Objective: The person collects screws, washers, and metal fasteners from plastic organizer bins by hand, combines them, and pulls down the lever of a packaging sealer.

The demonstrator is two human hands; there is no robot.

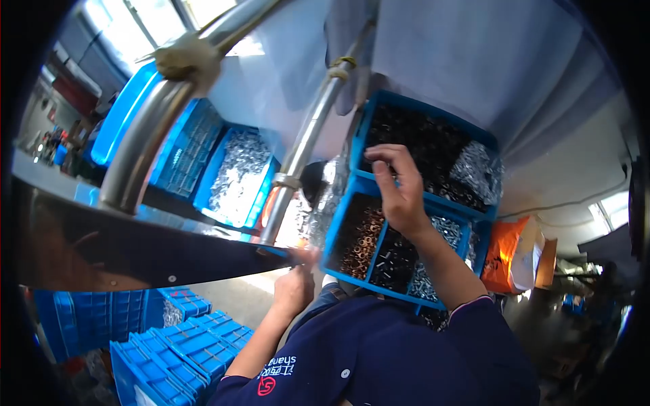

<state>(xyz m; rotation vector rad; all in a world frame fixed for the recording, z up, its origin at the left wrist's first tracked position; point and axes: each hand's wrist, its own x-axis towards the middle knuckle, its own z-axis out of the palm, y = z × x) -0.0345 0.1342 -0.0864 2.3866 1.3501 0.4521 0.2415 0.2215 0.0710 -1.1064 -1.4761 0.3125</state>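
My right hand hangs over the front left part of a blue bin of small black parts. Its thumb and fingers are bent but apart, and nothing shows between them. Below the wrist sits a divided blue tray with copper-coloured rings or nuts, black pieces and silvery fasteners. At the right end of the dark work surface, my left hand is closed. Its fingertips are blurred, and whatever they grip cannot be made out.
Metal posts rise from the work surface. Behind it stands a blue bin of shiny clear pieces. Blue crates are stacked at lower left. An orange bag lies right of the tray, and pale curtains hang behind.
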